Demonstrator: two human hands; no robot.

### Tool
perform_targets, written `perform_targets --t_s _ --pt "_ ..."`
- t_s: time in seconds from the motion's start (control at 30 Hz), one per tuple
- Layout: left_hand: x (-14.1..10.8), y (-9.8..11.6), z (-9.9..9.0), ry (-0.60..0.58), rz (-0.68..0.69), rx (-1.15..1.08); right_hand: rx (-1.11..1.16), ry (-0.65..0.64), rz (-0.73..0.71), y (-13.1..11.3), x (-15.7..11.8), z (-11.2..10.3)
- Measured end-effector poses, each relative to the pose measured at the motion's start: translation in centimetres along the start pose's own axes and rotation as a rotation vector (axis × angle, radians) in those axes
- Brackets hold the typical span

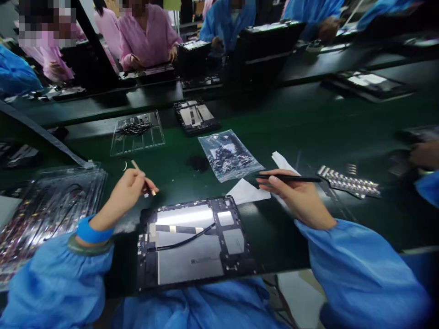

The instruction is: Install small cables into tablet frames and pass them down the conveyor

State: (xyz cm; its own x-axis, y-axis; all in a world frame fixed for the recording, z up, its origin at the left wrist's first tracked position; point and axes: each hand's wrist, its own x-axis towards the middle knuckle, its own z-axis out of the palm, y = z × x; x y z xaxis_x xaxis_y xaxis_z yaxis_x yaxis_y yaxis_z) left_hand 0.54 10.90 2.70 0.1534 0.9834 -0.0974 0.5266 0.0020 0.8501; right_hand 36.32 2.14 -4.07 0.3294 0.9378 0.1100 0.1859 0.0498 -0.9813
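My left hand (127, 192) is closed around a thin beige stick (135, 166), above the table to the left. Its lower tip shows below my fingers. My right hand (302, 198) grips black tweezers (303, 178), whose tips point left over a white paper piece (248, 193). Between and below both hands, an opened tablet (187, 262) lies at the table's front edge, its inside facing up. A black cable (192, 241) runs slantwise across its silver plate. Neither hand touches the tablet. Beyond it rests a clear bag (229, 154) of small dark parts.
Stacked clear trays (51, 219) of parts stand at left. Farther back are a clear tray (137, 144) with black cables and another opened device (196, 116). A sheet of small metallic parts (350, 183) lies right, near a neighbour's hand (425, 153). Several people work across the table.
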Motion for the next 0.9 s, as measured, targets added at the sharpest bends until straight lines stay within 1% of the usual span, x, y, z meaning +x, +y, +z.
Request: perform_targets --t_s 0.03,0.07,0.13,0.2,0.27,0.33,0.43,0.53,0.6,0.67,0.77,0.9 --pt "0.3 1.3 1.5 -0.081 -0.036 -0.149 0.029 -0.015 -0.001 0.3 0.0 0.3" --pt "0.7 2.6 3.1 -0.161 -0.051 -0.231 0.036 -0.026 -0.009 0.7 0.2 0.5" --pt "1.7 4.6 6.1 -0.237 -0.037 -0.247 -0.013 -0.024 -0.047 1.3 0.6 0.9" --pt "2.9 5.9 8.9 -0.289 0.008 -0.204 -0.067 0.005 -0.085 1.9 1.0 1.1" --pt "4.0 6.6 11.3 -0.314 0.08 -0.147 -0.106 0.041 -0.113 2.3 1.2 1.1" --pt "5.0 6.8 13.5 -0.306 0.181 -0.079 -0.157 0.056 -0.139 2.3 1.2 0.9" --pt "5.9 6.5 16.0 -0.306 0.357 0.018 -0.235 0.039 -0.161 2.0 0.8 0.7" --pt "6.4 5.9 17.5 -0.347 0.51 0.089 -0.282 0.047 -0.198 1.7 0.5 0.5" --pt "6.6 5.6 18.0 -0.374 0.579 0.121 -0.308 0.059 -0.232 1.7 0.3 0.5" --pt "6.8 5.3 18.2 -0.396 0.62 0.141 -0.329 0.052 -0.266 1.9 0.3 0.5" --pt "7.0 5.1 18.3 -0.411 0.638 0.144 -0.362 0.002 -0.286 1.9 0.2 0.7" --pt "7.3 4.8 18.3 -0.403 0.599 0.11 -0.378 -0.047 -0.288 1.4 0.2 1.1"
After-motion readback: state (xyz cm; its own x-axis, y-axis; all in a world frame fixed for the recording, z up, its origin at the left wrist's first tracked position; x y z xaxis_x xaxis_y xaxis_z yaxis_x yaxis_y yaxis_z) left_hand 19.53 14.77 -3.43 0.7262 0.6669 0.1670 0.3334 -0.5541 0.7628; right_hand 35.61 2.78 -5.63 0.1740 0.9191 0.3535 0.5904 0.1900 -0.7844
